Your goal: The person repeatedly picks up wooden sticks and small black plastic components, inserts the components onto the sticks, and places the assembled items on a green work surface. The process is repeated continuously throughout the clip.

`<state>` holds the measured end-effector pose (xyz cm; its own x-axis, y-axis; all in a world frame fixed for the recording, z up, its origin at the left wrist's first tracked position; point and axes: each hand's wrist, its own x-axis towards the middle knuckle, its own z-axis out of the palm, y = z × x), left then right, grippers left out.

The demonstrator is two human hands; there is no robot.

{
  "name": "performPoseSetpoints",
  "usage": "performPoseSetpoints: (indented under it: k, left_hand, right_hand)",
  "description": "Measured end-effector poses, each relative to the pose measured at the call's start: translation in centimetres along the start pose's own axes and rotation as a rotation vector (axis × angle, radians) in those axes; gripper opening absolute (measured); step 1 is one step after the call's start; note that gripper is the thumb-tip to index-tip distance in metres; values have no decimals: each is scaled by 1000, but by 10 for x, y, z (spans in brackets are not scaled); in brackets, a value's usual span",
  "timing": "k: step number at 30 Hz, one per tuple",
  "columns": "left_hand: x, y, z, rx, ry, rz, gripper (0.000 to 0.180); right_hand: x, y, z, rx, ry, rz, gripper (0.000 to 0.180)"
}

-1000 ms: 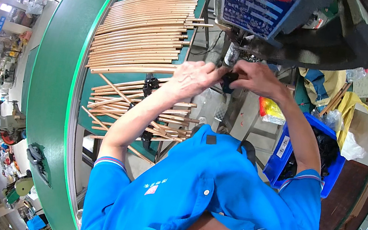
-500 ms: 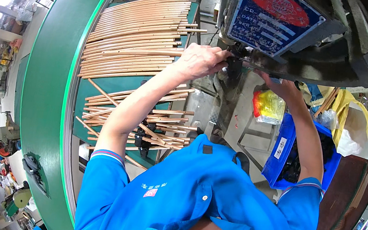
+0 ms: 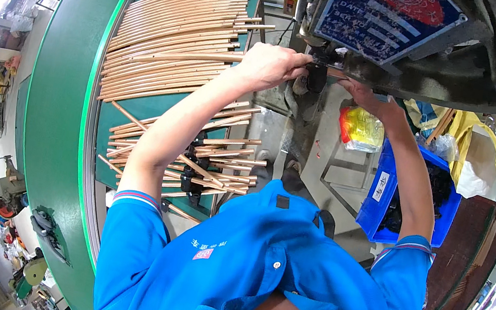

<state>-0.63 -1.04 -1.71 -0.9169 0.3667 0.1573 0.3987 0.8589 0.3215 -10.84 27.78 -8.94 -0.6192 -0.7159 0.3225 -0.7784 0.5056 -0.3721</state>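
Observation:
My left hand [image 3: 272, 67] is closed around a copper-coloured rod [image 3: 195, 57], which runs out to the left past my wrist. Its fingertips are beside a black fitting [image 3: 317, 77] under the head of a dark metal machine [image 3: 425, 85]. On the fitting's other side, my right hand [image 3: 362, 96] is closed at a short length of rod, its fingertips partly in the machine's shadow. Left of me, many similar rods [image 3: 170, 31] lie side by side on a green table. Nearer my body, a looser pile of rods [image 3: 227, 163] carries black fittings [image 3: 191, 180].
A long green conveyor [image 3: 56, 126] passes on my left. At right are a blue bin [image 3: 372, 202] of black parts, a yellow-and-red plastic packet [image 3: 361, 128] and a yellow bag [image 3: 465, 139]. A brown board [image 3: 470, 252] stands farther right. Metal frame legs [image 3: 348, 170] cross the floor.
My right hand has shifted left, closer to the black fitting, and its fingers show more. My left hand stays by the fitting. The whole view has tilted slightly.

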Motion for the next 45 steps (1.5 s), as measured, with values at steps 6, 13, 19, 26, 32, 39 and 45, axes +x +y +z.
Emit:
performPoseSetpoints:
  k: [6,13,19,26,32,39,45]
  left_hand:
    - [-73,-74,-47,-486,123,-399,34]
    - [-67,-32,-44,20,304,-86,31]
    - [-48,4,-1,132,173,-147,18]
    - [-35,3,0,128,137,-17,16]
    - [-39,1,-4,84,182,-15,17]
    - [-52,28,-35,50,222,-50,17]
    - [-210,14,-43,-66,264,-338,21]
  right_hand:
    - [-21,-58,-72,-290,208,-211,24]
    - [-49,-33,17,388,339,214,5]
    - [32,-3,104,126,103,257,12]
    - [37,31,158,-713,709,42,14]
    - [43,29,134,-274,318,232,15]
    - [25,38,133,109,361,484,20]
    - [26,-12,44,600,369,488,22]
